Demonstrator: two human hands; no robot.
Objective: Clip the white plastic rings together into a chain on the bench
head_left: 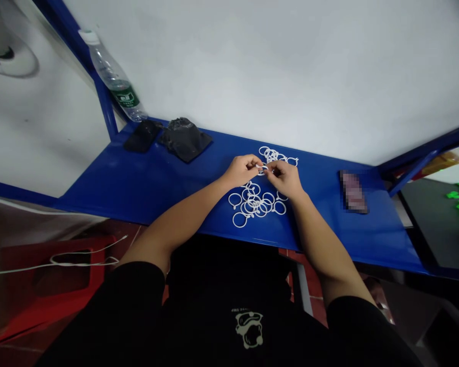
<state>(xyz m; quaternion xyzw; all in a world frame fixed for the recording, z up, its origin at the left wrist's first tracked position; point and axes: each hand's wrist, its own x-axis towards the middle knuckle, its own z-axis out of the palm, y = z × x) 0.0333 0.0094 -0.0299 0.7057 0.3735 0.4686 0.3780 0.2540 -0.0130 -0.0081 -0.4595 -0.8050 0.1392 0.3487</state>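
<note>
Both hands meet over the middle of the blue table [168, 191], fingers pinched. Between them is a small white ring [264, 167], partly covered by the fingers. My left hand [240, 171] grips it from the left, and my right hand [286, 178] grips its other side. Just below the hands lies a loose pile of several white rings [257, 206], each with a small knob or tab on its rim. Behind the hands, towards the wall, sits a second, smaller cluster of white rings [271, 154], partly hidden by my right hand.
A plastic bottle [115, 81] leans at the back left, near a black flat object [143, 136] and a crumpled black bag [185, 138]. To the right lies a blurred-out flat object [353, 192]. A red stool [57, 275] stands below left; a white wall [275, 66] rises behind.
</note>
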